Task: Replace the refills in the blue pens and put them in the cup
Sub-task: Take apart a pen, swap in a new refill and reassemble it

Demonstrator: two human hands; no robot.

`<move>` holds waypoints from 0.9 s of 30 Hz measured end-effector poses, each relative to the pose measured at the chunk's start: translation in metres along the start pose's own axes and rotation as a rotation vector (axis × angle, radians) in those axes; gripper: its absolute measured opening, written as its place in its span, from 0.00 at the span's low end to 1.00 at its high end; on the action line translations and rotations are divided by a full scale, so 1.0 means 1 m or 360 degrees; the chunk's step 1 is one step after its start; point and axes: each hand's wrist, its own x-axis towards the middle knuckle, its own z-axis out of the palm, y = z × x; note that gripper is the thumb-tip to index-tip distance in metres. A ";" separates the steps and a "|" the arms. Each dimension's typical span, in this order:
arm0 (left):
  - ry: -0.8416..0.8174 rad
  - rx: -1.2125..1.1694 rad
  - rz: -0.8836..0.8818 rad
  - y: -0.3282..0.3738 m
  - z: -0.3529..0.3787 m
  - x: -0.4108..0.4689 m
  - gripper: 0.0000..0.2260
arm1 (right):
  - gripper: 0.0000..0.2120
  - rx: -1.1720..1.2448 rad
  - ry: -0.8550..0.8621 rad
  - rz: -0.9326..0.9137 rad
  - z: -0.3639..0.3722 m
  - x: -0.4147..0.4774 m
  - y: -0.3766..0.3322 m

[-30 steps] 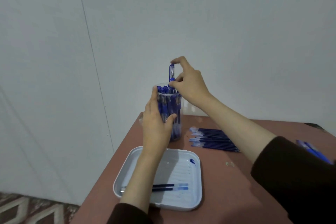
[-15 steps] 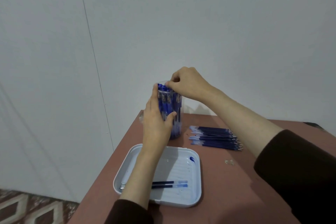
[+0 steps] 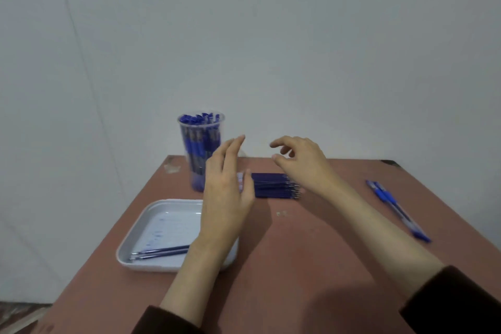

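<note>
A clear plastic cup (image 3: 201,144) packed with several blue pens stands at the table's far left corner. My left hand (image 3: 226,192) hovers just right of the cup with straight fingers, holding nothing. My right hand (image 3: 301,161) floats above a stack of dark blue refills (image 3: 273,186) with loosely curled fingers, empty. Two blue pens (image 3: 395,209) lie on the table at the right. A white tray (image 3: 160,228) in front of the cup holds two used refills (image 3: 160,251).
The reddish-brown table (image 3: 298,266) ends at a white wall behind and drops off on the left. Small clear bits (image 3: 282,213) lie on the table between the refill stack and the tray.
My right hand pushed the pen down into the cup and let go. Both hands have left the cup and moved right and toward me. The view has shifted.
</note>
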 end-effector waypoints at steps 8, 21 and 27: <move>-0.0480 -0.0071 0.0178 0.042 0.042 -0.026 0.24 | 0.11 -0.0508 -0.0011 0.0692 -0.061 -0.049 0.117; -0.0640 -0.0083 0.0165 0.041 0.040 -0.036 0.23 | 0.06 -0.0190 -0.0137 0.1231 -0.076 -0.052 0.142; -0.0638 -0.0095 0.0159 0.040 0.040 -0.036 0.24 | 0.06 -0.0121 -0.0077 0.1277 -0.075 -0.047 0.141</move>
